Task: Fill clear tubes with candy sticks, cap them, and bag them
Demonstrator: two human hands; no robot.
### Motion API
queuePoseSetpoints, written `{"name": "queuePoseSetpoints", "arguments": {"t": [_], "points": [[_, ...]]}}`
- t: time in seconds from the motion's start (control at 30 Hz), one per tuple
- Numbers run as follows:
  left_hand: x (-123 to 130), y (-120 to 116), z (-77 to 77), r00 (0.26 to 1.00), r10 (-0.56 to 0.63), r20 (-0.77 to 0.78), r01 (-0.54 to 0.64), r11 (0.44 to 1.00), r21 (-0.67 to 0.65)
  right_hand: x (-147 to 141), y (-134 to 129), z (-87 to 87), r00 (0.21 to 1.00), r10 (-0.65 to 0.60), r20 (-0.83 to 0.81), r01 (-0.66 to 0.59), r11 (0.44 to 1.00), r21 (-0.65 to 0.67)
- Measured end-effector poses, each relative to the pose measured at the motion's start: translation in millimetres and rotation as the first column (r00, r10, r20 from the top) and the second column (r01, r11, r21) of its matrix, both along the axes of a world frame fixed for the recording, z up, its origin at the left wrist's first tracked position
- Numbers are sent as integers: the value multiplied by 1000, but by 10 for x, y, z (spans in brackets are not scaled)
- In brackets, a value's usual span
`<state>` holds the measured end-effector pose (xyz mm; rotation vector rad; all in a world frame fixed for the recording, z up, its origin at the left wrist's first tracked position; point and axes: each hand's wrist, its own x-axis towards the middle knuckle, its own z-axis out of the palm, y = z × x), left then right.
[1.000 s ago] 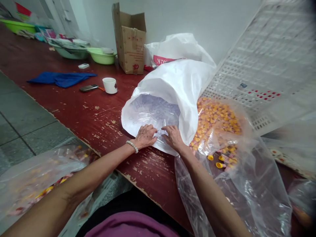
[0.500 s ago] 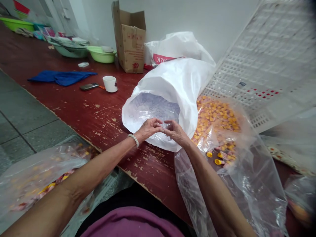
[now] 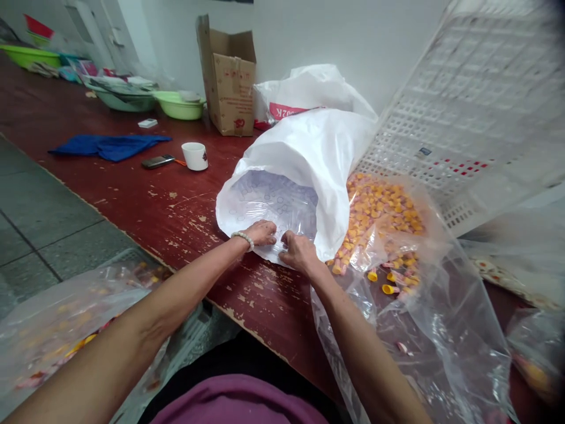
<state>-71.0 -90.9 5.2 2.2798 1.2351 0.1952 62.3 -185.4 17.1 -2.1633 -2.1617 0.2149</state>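
A large white sack (image 3: pixel 304 147) lies on its side on the red table, its mouth facing me. Clear plastic pieces (image 3: pixel 282 200) with round ends show inside it. At the lower edge of the mouth is my left hand (image 3: pixel 261 233), a beaded bracelet on the wrist, its fingers bent over the clear pieces. Just to its right my right hand (image 3: pixel 296 249) is curled at the same edge. Whether either hand grips anything is too small to tell. Right of the sack, yellow-and-pink pieces (image 3: pixel 384 206) lie in and around a clear bag (image 3: pixel 432 330).
A white perforated crate (image 3: pixel 463 118) leans at the right. On the worn red table (image 3: pixel 176 235) are a white cup (image 3: pixel 195 156), a phone (image 3: pixel 158 162), a blue cloth (image 3: pixel 108 146), a cardboard box (image 3: pixel 233 88) and green basins (image 3: pixel 180 106). Another clear bag (image 3: pixel 57 318) is at lower left.
Both hands have moved down to the sack's lower edge, and their fingertips, earlier close together, are farther apart. A small pale piece now shows on the clear bag at the right.
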Motion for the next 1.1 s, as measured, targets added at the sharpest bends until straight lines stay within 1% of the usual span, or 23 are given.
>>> {"name": "queuePoseSetpoints", "arguments": {"t": [0.07,0.17,0.27,0.33,0.37,0.4,0.43,0.47,0.5,0.53,0.57,0.6,0.67,0.7,0.73,0.77,0.83,0.9,0.93,1.0,1.07,1.1], "points": [[-64,-20,-6,998,39,55,-37,999,-36,8,-24,-10,999,32,15,-32,999,-1],[-134,-81,-24,982,103,161,-81,987,-138,31,-94,-18,994,101,42,-101,995,10],[-155,-160,-30,957,122,262,-62,972,-225,37,-185,-43,982,177,66,-179,983,33],[-150,-203,-31,947,105,304,-27,968,-251,55,-244,-76,974,221,42,-224,970,95],[-143,-218,-32,945,92,315,-9,967,-255,73,-270,-96,976,216,-9,-212,965,151],[-134,-227,-35,945,77,318,7,967,-253,98,-293,-115,979,180,-96,-156,964,215],[-121,-231,-39,946,61,317,20,969,-247,127,-313,-133,969,112,-219,-50,961,270],[-104,-233,-42,948,46,315,31,971,-236,158,-330,-147,929,32,-368,84,951,296],[-82,-235,-46,949,33,314,41,973,-228,189,-345,-156,853,-43,-519,221,932,287],[-54,-239,-49,953,13,304,55,975,-215,217,-359,-158,748,-95,-656,334,909,249],[-22,-245,-50,960,-23,280,78,979,-186,241,-371,-155,627,-121,-769,410,891,194],[12,-255,-50,968,-64,244,102,984,-145,259,-384,-146,501,-128,-856,450,883,132],[73,-287,-45,978,-137,158,147,987,-58,275,-416,-117,268,-131,-954,471,882,11],[93,-307,-41,980,-157,124,161,987,-25,273,-436,-100,180,-136,-974,470,882,-36],[102,-329,-37,981,-163,108,165,986,-7,265,-458,-83,121,-136,-983,464,884,-65],[98,-353,-34,981,-154,114,156,988,-7,251,-481,-68,87,-129,-988,459,885,-76],[54,-402,-36,981,-132,140,136,991,-19,209,-520,-53,71,-117,-991,449,891,-73],[-19,-454,-49,975,-116,189,122,992,-21,157,-537,-67,86,-111,-990,440,896,-62],[-56,-480,-57,969,-116,219,124,992,-21,129,-534,-86,100,-114,-988,433,900,-60],[-117,-526,-69,955,-131,268,137,991,-5,77,-507,-146,153,-137,-979,402,913,-65],[-150,-563,-67,946,-161,280,161,987,23,36,-466,-218,210,-155,-965,383,922,-64],[-158,-577,-59,946,-177,270,176,984,28,21,-446,-252,223,-156,-962,382,922,-61]]}}
